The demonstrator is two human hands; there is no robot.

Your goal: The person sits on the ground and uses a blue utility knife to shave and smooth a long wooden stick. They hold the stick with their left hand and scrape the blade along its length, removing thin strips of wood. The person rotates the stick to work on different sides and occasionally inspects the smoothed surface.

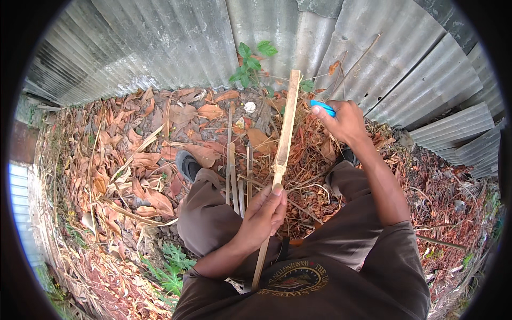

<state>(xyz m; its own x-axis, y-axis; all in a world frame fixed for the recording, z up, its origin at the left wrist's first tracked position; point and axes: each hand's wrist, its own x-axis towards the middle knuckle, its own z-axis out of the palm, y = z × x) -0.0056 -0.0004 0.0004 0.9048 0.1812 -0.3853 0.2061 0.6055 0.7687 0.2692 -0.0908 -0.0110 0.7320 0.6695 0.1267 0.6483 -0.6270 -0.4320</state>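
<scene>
Above the leaf-strewn ground (133, 160), between the knees, a long split bamboo strip (282, 149) is gripped near its middle by the left hand (264, 213), fingers wrapped firmly round it, its far end pointed toward the corrugated metal fence (160, 42). The right hand (344, 122) is raised beside the strip's upper part, fingers closed on a blue-handled tool (323, 108) whose blade cannot be seen. The work is best done with the strip held steady and any cutting stroke directed away from the left hand.

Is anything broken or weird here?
Nothing looks broken. The left hand holds a bamboo strip, the right hand grips a blue-handled tool. More strips lie on dry leaves.
</scene>
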